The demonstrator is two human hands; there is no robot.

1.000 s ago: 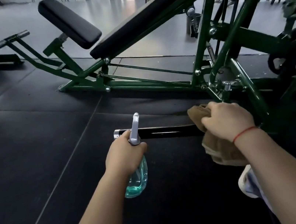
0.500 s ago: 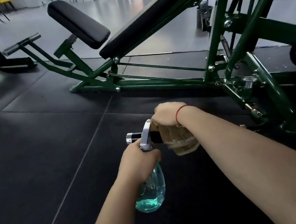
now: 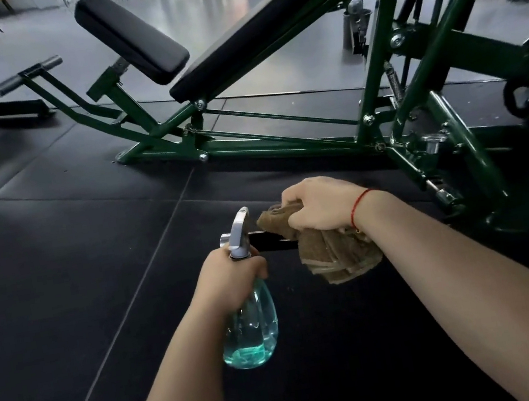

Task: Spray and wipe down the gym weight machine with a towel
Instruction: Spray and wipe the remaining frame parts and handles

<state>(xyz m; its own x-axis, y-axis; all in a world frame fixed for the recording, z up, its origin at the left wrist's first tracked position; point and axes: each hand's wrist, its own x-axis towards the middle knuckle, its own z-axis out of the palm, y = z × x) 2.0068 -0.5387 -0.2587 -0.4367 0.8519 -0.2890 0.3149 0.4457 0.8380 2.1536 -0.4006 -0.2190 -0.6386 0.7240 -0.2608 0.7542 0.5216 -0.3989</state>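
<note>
Brown towel, folded and bunched, in the right grip, fingers curled over the cloth and pressing it onto a black bar low at the near side of the weight machine. Loose layers of the towel hanging below the wrist, red string tied round it. Just beside, to the left, left grip wrapped tight round the neck of a clear spray bottle, silver spray head upright above the knuckles, bottle hanging below the fist with blue-green liquid pooled in its bottom. Finger on the trigger or not: cannot tell. Short bare stretch of bar between the two grips, chrome end cap just showing behind the spray head. Beyond, dark green tube frame of the machine standing on black rubber floor tiles, long black padded board slanting up to the right, smaller black pad tilted on its post to the left, steel foot roller further left. Chrome spring and bolts among the green struts on the right. Glossy grey floor past the tiles.
</note>
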